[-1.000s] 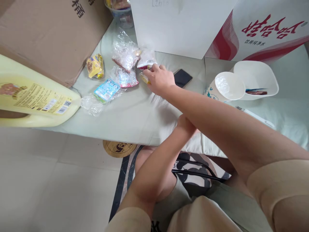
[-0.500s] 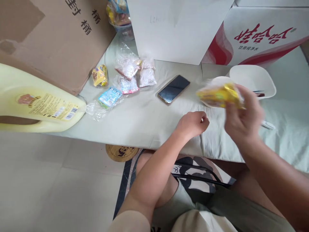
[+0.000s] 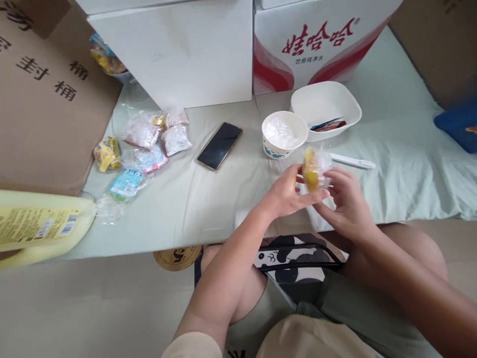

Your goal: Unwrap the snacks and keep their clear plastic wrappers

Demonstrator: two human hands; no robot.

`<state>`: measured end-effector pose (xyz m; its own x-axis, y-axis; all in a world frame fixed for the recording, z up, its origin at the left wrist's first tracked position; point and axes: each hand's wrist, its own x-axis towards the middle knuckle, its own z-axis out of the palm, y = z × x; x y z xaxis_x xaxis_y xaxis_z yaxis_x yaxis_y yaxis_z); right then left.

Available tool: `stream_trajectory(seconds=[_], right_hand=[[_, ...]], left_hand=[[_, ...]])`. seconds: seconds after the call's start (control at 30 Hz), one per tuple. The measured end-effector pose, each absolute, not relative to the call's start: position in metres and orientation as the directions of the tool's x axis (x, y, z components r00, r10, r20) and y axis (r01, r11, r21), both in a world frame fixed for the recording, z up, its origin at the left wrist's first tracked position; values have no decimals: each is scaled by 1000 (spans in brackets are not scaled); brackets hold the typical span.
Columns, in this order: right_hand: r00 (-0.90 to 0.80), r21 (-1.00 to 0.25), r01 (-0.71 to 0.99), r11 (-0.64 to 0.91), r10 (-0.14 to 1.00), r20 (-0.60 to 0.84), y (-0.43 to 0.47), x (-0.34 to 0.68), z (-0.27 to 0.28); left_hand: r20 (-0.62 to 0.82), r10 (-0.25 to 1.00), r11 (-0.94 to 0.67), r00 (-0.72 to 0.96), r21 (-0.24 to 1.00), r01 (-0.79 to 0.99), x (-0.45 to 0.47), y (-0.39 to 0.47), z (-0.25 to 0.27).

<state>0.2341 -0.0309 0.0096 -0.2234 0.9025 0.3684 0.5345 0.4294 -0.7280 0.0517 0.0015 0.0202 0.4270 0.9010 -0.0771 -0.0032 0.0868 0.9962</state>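
Note:
A yellow and clear snack packet [image 3: 312,169], slightly blurred, is held up between both hands, just in front of a paper cup [image 3: 283,149]. My left hand [image 3: 288,195] grips its left side, thumb and fingers around it. From the right, my right hand [image 3: 346,201] pinches its clear side with curled fingers. Clear plastic [image 3: 279,132] lies inside the cup. Behind the cup, a white square bowl [image 3: 316,107] contains a dark red and blue packet [image 3: 328,124]. A white pen-like tool [image 3: 353,161] rests on the cloth right of my hands.
A phone [image 3: 219,145] lies mid-table. Several wrapped snacks [image 3: 141,132] and a yellow packet [image 3: 107,154] are to its left. White boxes [image 3: 179,54] and a red-and-white carton [image 3: 316,44] stand behind. At far left are a cardboard box [image 3: 44,124] and a yellow jug [image 3: 44,223].
The packet has come down from above the cup, in my right hand, to a spot in front of it. My left hand has moved to it and taken hold. The camera view has turned right.

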Motion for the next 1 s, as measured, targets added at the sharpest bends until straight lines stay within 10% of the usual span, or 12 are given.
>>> stream_trajectory(seconds=[0.27,0.6,1.0], right_hand=[[-355,-725,521,451,887,297,-26,250,22],[-58,-318,934,162,948,313,47,307,-15],[-245,-570,704,424,898,366,18,264,6]], left_hand=[[-120,952,155,281,982,-105,51,21,12],[-244,963,242,112,970,32,27,21,8],[-62,997,77,-47,869,490,18,13,11]])
